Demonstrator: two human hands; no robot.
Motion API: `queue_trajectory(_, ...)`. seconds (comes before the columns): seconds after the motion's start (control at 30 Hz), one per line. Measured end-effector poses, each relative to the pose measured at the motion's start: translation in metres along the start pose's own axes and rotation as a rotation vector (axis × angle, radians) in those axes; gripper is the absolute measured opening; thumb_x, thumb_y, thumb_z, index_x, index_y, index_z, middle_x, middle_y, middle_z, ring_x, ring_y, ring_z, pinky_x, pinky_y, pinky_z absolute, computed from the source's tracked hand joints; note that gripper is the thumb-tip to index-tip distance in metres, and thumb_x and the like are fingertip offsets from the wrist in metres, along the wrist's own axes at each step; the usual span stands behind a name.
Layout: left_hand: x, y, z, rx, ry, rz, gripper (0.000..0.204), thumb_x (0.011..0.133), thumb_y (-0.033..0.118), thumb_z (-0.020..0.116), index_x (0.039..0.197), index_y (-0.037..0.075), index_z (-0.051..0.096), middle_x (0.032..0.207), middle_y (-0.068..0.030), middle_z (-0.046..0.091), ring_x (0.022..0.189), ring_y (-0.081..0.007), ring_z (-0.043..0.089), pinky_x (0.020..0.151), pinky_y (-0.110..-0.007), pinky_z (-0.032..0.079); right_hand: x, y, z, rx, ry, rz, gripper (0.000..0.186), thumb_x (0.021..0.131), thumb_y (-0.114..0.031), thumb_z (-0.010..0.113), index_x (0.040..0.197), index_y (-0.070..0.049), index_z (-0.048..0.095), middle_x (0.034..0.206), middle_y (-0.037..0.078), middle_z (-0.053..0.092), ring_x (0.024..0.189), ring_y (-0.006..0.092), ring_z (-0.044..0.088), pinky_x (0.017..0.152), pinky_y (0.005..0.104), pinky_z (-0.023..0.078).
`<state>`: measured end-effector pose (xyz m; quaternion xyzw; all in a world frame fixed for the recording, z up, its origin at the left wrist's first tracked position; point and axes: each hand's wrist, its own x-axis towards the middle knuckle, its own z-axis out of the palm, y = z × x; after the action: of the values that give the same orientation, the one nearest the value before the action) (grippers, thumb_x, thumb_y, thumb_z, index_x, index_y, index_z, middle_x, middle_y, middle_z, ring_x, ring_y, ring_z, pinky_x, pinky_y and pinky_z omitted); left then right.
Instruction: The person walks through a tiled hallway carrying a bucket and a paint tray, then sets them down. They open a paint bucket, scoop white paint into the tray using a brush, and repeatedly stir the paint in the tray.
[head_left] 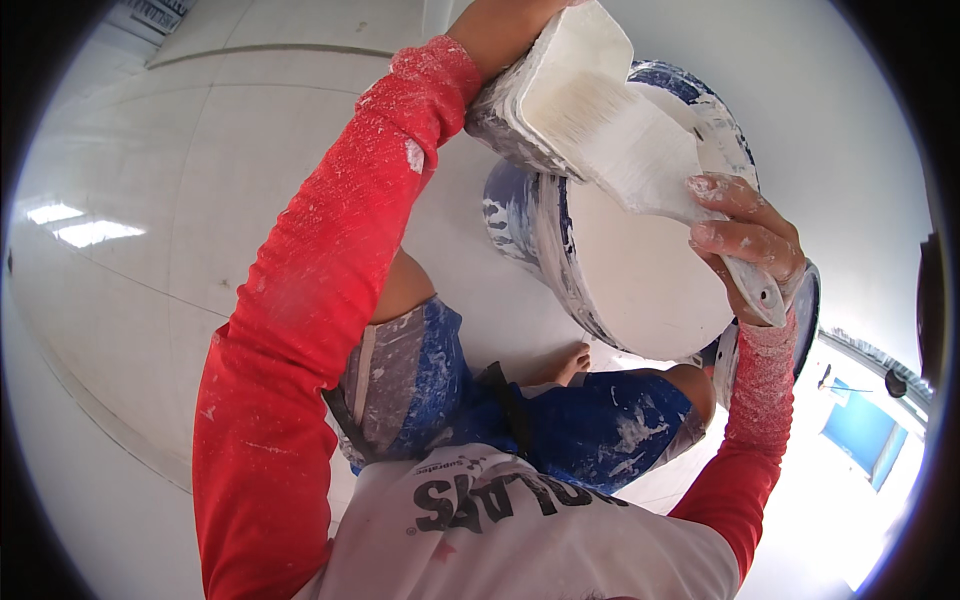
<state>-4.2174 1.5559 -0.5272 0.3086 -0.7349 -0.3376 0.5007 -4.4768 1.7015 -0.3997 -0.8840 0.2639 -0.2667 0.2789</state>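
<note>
In my right hand (750, 235), fingers wrapped round its handle, is a wide flat paintbrush (655, 165) with a white, paint-coated body. Its bristles rest against the inside of a white-smeared paint container (590, 40). My left hand (505, 35) is at the container's far left side, bearing it up; its fingers are mostly hidden behind the container and by the picture's top edge. Below both hands stands a large blue bucket (570, 270) of smooth white paint (650, 275), with white drips down its side.
Another blue-rimmed bucket (735, 125), smeared white inside, stands behind the paint bucket. A dark blue round rim (808, 310) shows beside my right wrist. My bent knees are close to the near side of the bucket. A pale wall (830, 130) rises at the right; light tiled floor (130, 200) lies left.
</note>
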Motion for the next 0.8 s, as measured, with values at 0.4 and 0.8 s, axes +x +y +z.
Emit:
queue_trajectory(0.4,-0.003,0.009,-0.002,-0.374,-0.038,-0.468,0.033,0.094,0.022,0.049,0.12,0.002,0.052,0.118,-0.0171,0.059,0.107,-0.0317,0.059,0.094,-0.036,0.045,-0.043,-0.015,-0.04,0.149,0.009,0.085,0.024,0.071,-0.006,0.077,0.093,-0.008,0.068,0.105,0.019,0.065,0.095,0.031,0.066,0.079,0.0407,0.054)
queue_trajectory(0.8,-0.002,0.026,0.001,-0.333,-0.004,-0.35,0.041,0.095,0.037,0.047,0.108,0.0,0.06,0.102,-0.0146,0.066,0.096,-0.023,0.061,0.086,-0.033,0.046,0.002,0.083,0.038,0.001,-0.2,0.62,0.017,0.08,-0.016,0.071,0.096,-0.009,0.07,0.093,0.006,0.069,0.085,0.0152,0.064,0.075,0.0272,0.051)
